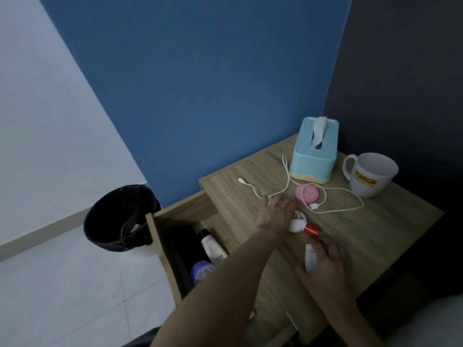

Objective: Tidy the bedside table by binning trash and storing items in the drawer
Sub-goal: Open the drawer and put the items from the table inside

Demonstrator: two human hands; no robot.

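Left hand (275, 214) flat, fingers straight and spread, covered end of red-capped bottle (304, 225) lying on bedside table (375, 236). Right hand (324, 262) grasped small white tube (310, 259) just above tabletop. Drawer (185, 209) stood open; bin (120, 219) beside it.

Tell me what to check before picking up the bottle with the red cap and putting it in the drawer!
1. Drawer open: ok.
2. Room left in the drawer beside the white tube and the purple thing: cannot tell, too dark in there.
3. Left grip at the red-capped bottle: ok, fingers straight, not curled round it yet.
4. Right grip free to help: not ok, it holds a small white container.
5. Cable off the bottle: ok, it lies behind it.
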